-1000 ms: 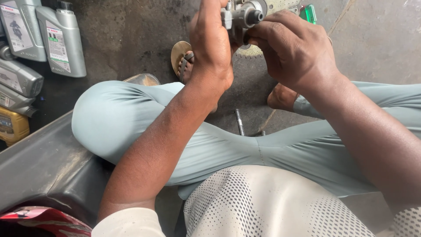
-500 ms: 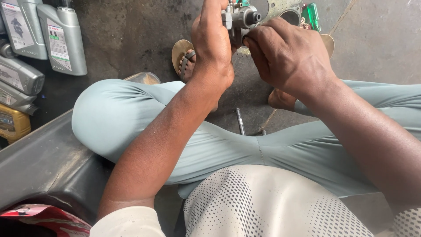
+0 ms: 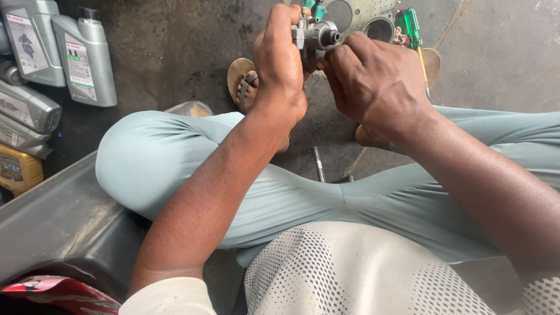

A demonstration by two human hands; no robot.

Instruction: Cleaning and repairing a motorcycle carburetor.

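Note:
My left hand (image 3: pixel 281 64) and my right hand (image 3: pixel 373 81) both grip a small grey metal engine part (image 3: pixel 315 36), held up in front of me above the floor. The left hand's fingers wrap its left side. On the right, thumb and fingers pinch its lower edge. A round port on the part faces right. My knees in light grey-blue trousers (image 3: pixel 175 163) spread out below the hands.
Several grey oil bottles (image 3: pixel 87 58) and a yellow one (image 3: pixel 17 169) stand at the left on the dark concrete floor. A metal gasket plate (image 3: pixel 361 17) and a green-handled screwdriver (image 3: pixel 413 29) lie beyond my hands. A metal rod (image 3: pixel 318 164) lies between my legs. A sandalled foot (image 3: pixel 245 87) shows.
The view has dropped slightly, so the hands and the part sit lower in the picture. The gasket plate and screwdriver have come into view behind them. Both hands keep their hold.

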